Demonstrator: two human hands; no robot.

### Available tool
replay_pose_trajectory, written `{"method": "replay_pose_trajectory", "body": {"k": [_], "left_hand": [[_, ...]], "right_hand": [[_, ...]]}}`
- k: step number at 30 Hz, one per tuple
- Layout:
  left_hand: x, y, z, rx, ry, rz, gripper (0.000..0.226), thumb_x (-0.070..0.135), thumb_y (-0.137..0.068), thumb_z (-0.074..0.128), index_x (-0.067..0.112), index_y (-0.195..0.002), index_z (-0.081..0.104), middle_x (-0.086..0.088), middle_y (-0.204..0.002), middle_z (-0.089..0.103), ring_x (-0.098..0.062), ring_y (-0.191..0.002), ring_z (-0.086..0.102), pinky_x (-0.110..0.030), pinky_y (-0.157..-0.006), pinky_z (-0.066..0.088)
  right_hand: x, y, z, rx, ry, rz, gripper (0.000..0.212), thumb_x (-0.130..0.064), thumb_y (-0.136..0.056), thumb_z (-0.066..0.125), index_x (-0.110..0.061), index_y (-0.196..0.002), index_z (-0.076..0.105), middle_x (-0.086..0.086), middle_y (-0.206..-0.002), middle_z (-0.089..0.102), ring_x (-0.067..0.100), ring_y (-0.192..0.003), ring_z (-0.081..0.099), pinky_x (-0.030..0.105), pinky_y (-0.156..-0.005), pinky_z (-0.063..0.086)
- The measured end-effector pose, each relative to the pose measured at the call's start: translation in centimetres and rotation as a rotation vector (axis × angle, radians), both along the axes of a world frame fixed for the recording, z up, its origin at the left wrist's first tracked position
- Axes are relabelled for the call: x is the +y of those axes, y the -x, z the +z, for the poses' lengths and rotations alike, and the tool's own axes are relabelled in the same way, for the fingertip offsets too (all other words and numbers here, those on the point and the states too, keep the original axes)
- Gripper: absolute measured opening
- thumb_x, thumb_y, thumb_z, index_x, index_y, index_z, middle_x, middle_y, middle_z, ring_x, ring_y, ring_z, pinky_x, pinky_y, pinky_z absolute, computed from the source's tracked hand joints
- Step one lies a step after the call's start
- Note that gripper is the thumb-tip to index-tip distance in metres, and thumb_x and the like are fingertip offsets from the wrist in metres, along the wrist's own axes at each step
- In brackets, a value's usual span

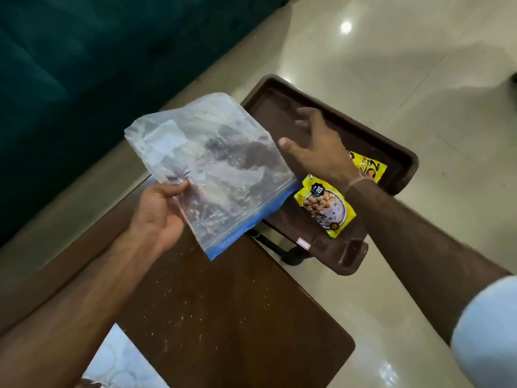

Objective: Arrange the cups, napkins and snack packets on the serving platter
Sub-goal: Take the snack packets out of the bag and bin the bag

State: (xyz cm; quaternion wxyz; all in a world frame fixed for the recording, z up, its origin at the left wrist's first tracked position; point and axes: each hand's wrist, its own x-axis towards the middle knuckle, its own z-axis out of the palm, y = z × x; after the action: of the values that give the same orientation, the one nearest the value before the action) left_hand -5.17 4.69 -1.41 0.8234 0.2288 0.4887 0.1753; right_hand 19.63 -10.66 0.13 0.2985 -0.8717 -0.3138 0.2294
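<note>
My left hand (161, 208) pinches a clear zip-lock bag (215, 169) with a blue seal strip, holding it up over the near end of a dark brown serving platter (372, 141). My right hand (316, 144) hovers over the platter with fingers spread and nothing in it. Two yellow snack packets lie on the platter: one printed with nuts (324, 205) just below my right wrist, and another (369, 166) partly hidden behind that wrist. The bag looks empty. No cups or napkins are in view.
The platter rests at the end of a dark brown wooden table (223, 317) with light specks on it. A dark green sofa (70, 79) fills the upper left. Glossy beige floor tiles (419, 65) lie to the right.
</note>
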Motion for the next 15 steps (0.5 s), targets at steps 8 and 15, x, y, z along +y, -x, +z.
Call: {"method": "replay_pose_trajectory", "body": {"k": [8,15], "left_hand": [[1.4,5.8,1.2,-0.029,0.034,-0.01,0.09,0.0,-0.047,0.078,0.007,-0.134,0.058,-0.014,-0.145,0.054,-0.031,-0.134,0.05,-0.049,-0.113,0.038],[3.3,8.6,5.9,0.326,-0.347,0.137,0.074,-0.007,-0.08,0.065,0.027,-0.142,0.042,-0.006,-0.115,0.069,-0.029,-0.101,0.069,-0.049,-0.083,0.058]], "right_hand": [[6.8,3.9,-2.2,0.431,0.146,0.058,0.098,-0.043,-0.08,0.072,-0.021,-0.156,0.015,0.016,-0.131,0.062,0.032,-0.115,0.063,0.043,-0.102,0.05],[7.3,7.1,3.2,0.605,-0.273,0.039,0.05,0.002,-0.092,0.06,-0.022,-0.135,0.051,-0.009,-0.061,0.053,0.006,-0.056,0.054,0.027,-0.062,0.052]]}}
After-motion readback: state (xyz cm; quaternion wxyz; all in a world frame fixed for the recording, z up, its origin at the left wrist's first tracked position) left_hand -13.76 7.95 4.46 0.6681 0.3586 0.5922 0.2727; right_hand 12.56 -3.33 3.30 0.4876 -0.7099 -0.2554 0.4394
